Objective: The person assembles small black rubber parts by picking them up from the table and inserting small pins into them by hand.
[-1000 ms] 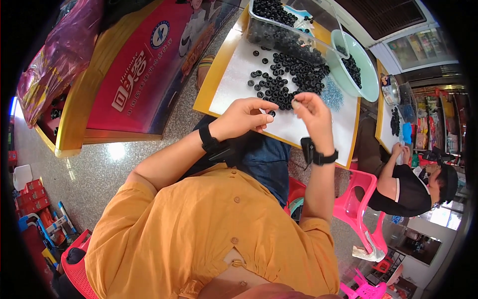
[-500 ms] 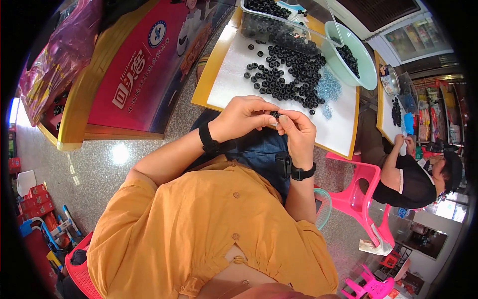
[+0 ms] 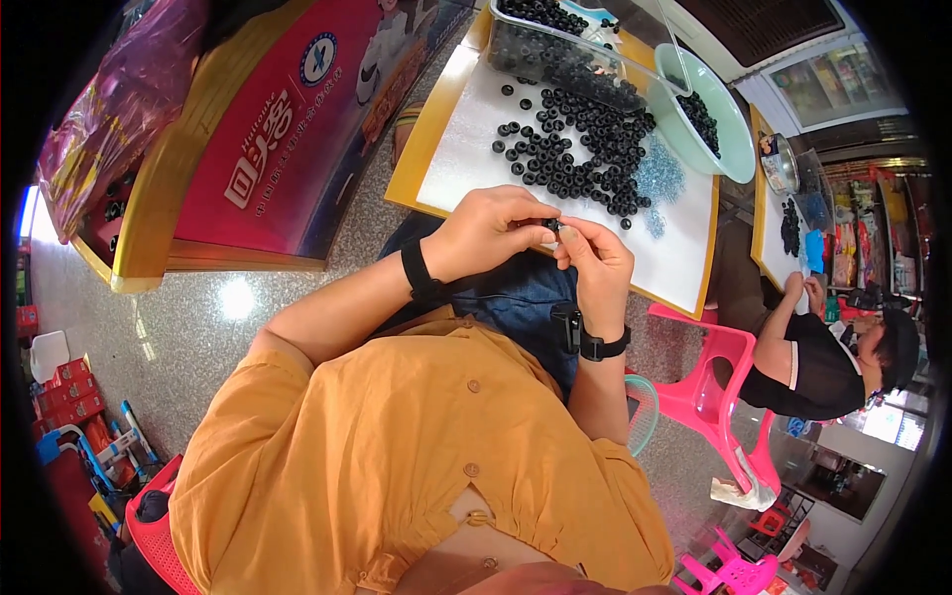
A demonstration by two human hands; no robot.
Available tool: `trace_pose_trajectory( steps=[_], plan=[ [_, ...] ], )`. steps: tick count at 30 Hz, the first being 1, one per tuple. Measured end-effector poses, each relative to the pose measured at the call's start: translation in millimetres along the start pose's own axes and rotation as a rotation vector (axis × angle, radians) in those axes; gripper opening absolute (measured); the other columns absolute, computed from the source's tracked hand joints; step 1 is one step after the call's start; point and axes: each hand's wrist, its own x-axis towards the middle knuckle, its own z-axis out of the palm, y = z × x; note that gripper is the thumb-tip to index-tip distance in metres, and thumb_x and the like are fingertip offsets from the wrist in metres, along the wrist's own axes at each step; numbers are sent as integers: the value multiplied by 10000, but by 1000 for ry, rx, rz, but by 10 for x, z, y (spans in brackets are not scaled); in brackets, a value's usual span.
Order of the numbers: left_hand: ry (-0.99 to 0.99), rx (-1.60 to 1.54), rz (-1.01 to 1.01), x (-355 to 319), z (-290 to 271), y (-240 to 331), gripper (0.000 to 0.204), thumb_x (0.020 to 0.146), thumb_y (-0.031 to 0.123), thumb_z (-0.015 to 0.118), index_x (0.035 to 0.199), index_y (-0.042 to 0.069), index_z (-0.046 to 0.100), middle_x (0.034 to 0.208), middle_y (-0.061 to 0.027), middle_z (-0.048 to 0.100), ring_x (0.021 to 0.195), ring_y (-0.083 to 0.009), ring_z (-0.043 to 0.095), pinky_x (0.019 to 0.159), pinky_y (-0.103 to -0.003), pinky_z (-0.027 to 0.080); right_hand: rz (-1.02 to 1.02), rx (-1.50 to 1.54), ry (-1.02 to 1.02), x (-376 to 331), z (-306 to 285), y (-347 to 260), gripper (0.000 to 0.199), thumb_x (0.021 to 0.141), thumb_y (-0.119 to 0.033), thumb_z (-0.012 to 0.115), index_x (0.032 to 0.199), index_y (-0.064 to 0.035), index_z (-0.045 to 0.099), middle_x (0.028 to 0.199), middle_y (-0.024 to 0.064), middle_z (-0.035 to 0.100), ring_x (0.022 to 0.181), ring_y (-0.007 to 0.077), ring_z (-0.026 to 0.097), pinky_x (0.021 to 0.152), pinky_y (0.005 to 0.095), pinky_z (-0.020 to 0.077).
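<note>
Centrally, the table (image 3: pixel 436 188) carries a heap of black rings (image 3: pixel 585 139) toward its far edge. Off its near edge, the left hand (image 3: pixel 486 233) and right hand (image 3: pixel 595 263) meet fingertip to fingertip, both pinched shut on one small ring (image 3: pixel 551 225) between them, equally near to each.

Two hands meet over the near edge of the counter (image 3: pixel 684 268), the left hand (image 3: pixel 486 233) and the right hand (image 3: pixel 598 260), pinching one small black ring (image 3: pixel 551 225) between them. A heap of black rings (image 3: pixel 585 139), too many to count, lies mid-counter. At the far edge stand one clear tub (image 3: pixel 555 55) and one green bowl (image 3: pixel 729 124); two pink chairs (image 3: pixel 716 382) stand right.
</note>
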Motion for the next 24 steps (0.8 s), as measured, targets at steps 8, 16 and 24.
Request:
trace_pose_trajectory(
  steps=[8,16,24],
  plan=[
    [-32,60,54,-1,-1,11,281,783,115,779,1041,21,717,868,-117,694,787,-244,672,675,-318,530,43,38,-21,24,-52,23,160,931,-116,671,995,29,690,799,45,672,662,73,582,588,197,460],
    [-139,-174,-115,-6,-34,77,270,821,108,766,1064,2,710,902,-108,683,722,-158,672,597,-268,522,5,23,-86,17,-134,40,160,918,-123,688,970,28,692,794,48,674,663,77,590,589,202,467],
    [-93,-64,108,1,-28,67,240,831,112,758,1058,43,720,909,-100,698,769,-191,679,677,-293,538,281,474,-334,81,-236,215,251,960,-115,620,1173,17,611,857,85,686,701,148,649,615,234,511]
  ],
)
